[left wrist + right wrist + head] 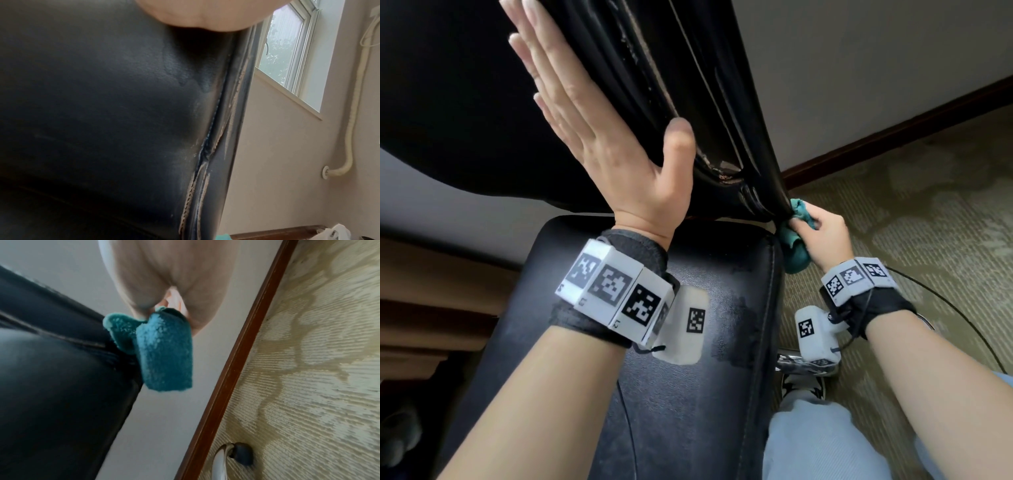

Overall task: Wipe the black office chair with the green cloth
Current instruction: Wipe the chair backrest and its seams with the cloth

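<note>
Green cloth [796, 236], pinched in right hand [825, 236], meets black office chair [688, 377]; left hand [592, 113] spread flat; patterned carpet [928, 222].

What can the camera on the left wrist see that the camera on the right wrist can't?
Only the left wrist view shows the window, the white pipe on the wall and the chair's worn, cracked seam. Only the right wrist view shows the patterned carpet, the right hand gripping the cloth, and a chair wheel. Both show the black office chair, the green cloth (just a corner in the left wrist view) and the brown baseboard.
</note>
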The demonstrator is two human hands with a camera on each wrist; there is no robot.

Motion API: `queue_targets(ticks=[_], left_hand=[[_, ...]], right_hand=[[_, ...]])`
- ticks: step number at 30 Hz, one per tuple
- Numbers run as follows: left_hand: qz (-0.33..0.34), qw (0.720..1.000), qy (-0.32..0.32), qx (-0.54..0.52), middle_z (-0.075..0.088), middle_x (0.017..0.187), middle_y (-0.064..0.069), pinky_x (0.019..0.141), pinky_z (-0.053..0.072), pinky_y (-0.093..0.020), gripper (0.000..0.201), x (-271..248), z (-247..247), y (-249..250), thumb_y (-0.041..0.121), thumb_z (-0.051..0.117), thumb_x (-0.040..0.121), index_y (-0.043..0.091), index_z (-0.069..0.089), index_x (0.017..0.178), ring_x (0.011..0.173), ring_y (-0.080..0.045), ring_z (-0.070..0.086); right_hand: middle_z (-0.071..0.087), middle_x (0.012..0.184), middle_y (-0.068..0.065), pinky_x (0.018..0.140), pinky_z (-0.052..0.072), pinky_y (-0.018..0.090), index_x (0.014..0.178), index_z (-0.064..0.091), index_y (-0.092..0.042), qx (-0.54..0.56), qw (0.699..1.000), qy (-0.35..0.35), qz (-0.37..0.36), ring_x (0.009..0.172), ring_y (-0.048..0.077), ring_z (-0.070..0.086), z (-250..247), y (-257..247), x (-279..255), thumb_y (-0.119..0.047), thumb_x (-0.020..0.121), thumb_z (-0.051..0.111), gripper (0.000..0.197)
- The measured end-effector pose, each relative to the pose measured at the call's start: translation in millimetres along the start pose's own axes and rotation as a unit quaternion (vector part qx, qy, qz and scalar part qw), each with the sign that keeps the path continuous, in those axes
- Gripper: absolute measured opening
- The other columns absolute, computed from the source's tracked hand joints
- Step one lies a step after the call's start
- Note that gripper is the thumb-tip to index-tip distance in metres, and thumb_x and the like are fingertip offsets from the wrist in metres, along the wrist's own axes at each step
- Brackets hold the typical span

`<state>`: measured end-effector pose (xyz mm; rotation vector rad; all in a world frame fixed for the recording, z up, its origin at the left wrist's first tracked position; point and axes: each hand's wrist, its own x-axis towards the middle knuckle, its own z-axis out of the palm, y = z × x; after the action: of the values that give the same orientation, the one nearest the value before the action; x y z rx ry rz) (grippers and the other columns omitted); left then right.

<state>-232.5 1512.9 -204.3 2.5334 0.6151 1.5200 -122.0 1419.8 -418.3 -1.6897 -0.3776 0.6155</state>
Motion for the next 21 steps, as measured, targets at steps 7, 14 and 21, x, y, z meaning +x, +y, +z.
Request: queue_targets(ticks=[7, 14, 21], left_hand=[[-0.004, 1.000, 0.001, 0.002, 0.017, 0.137, -0.050, 0.113, 0.001, -0.041, 0.089, 1, -2, 5, 0.034, 0.043, 0.075, -0.031, 0.016, 0.129, 0.131, -0.061, 0.014], [-0.012, 1.000, -0.003, 0.005, 0.016, 0.140, -0.047, 0.113, -0.002, -0.033, 0.091, 2, -4, 5, 0.034, 0.042, 0.072, -0.029, 0.015, 0.132, 0.133, -0.056, 0.009], [-0.006, 1.000, -0.005, 0.000, 0.015, 0.139, -0.048, 0.111, -0.004, -0.035, 0.090, 2, -2, 5, 0.034, 0.043, 0.074, -0.029, 0.015, 0.131, 0.133, -0.061, 0.009]], right_hand=[[0.067, 0.110, 0.005, 0.094, 0.049, 0.032, 0.122, 0.060, -0.008, 0.069, 0.998, -0.009, 0.008, 0.101, 0.016, 0.062, -21, -27, -9, -0.010, 0.087, 0.061, 0.034], [0.057, 0.128, 0.003, 0.100, 0.042, 0.021, 0.135, 0.047, -0.006, 0.123, 0.991, -0.046, -0.038, 0.116, 0.011, 0.055, -8, -66, -23, -0.004, 0.085, 0.064, 0.053], [0.062, 0.120, 0.004, 0.098, 0.043, 0.027, 0.131, 0.050, -0.010, 0.105, 0.994, 0.008, -0.039, 0.112, 0.017, 0.056, 17, -72, -28, -0.023, 0.077, 0.069, 0.059]])
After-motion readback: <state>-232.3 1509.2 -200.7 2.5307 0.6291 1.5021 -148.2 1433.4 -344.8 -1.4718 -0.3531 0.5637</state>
